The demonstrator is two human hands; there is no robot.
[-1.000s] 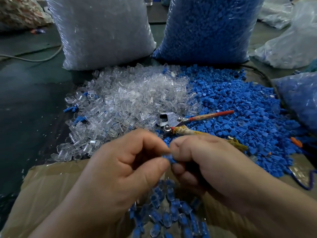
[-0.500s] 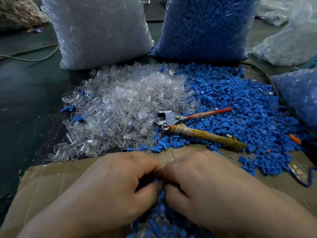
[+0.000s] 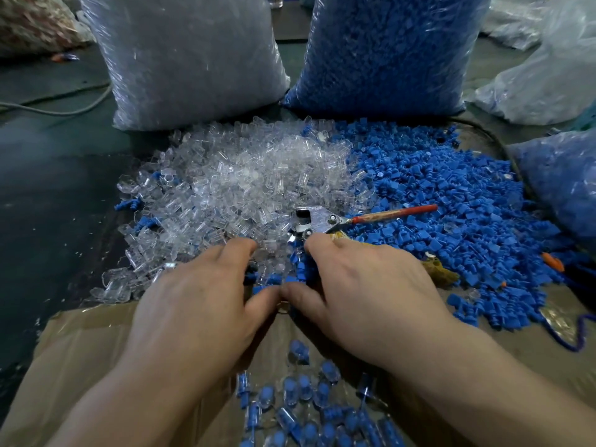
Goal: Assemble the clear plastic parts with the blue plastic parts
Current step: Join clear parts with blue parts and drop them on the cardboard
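- A person's left hand (image 3: pixel 193 295) and right hand (image 3: pixel 364 291) reach side by side, thumbs almost meeting, into the near edge of two heaps. The fingers bend down among the pieces, and whether either hand grasps one cannot be told.
- The clear plastic parts (image 3: pixel 242 182) lie heaped just beyond the left hand, the blue plastic parts (image 3: pixel 435 195) beyond and outward of the right. Finished pieces (image 3: pixel 306 391) lie in a cardboard box (image 3: pixel 80 343) beneath the wrists.
- The step appears to be fetching one part of each kind. It is best done singly, clear with the left and blue with the right, then lined up squarely before pressing.
- Metal pliers (image 3: pixel 317 221) lie just past the right hand's fingertips, one handle passing behind that hand, crowding the pick. Stray blue pieces sit mixed into the clear heap near the left fingers.
- A clear-parts bag (image 3: pixel 187 59) and a blue-parts bag (image 3: pixel 387 53) stand beyond the heaps.
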